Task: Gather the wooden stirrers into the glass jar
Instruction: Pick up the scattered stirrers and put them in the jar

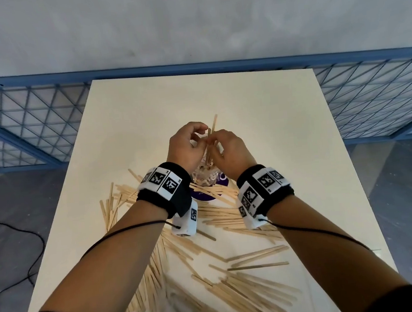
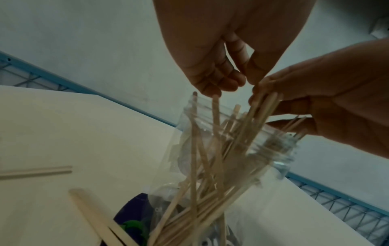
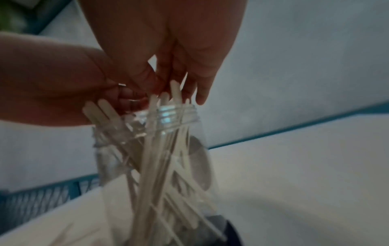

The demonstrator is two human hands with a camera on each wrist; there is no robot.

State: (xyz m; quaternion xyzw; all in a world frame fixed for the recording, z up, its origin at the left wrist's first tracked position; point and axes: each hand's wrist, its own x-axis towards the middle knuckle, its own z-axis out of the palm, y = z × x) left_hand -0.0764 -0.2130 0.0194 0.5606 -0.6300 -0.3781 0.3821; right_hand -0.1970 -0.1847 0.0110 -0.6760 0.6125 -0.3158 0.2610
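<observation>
A pale cream tabletop (image 1: 257,100) stands by a grey wall (image 1: 186,16), with blue wire mesh fencing (image 1: 20,123) behind it and a grey floor (image 1: 1,213) at 9 o'clock, where a black cable (image 1: 15,249) lies.

The glass jar (image 1: 205,173) stands upright near the middle of the tabletop, on a purple disc (image 1: 208,193). White writing on the disc is mostly covered and cannot be read. Both wrists wear black bands with black-and-white square code tags (image 1: 161,181).

Above the jar mouth, the right hand (image 1: 230,153) has its fingers (image 2: 294,106) curled round a bunch of wooden stirrers (image 2: 263,109) whose lower ends are inside the jar. The left hand (image 1: 186,145) is at 11 o'clock of the jar; its fingers (image 2: 216,78) are loosely bent over the rim, and I cannot tell if they pinch a stick.

Many loose stirrers (image 1: 223,267) lie scattered across the tabletop from 3 through 6 to 9 o'clock of the jar. The hands hide most of the jar in the head view. The right wrist view is blurry.
</observation>
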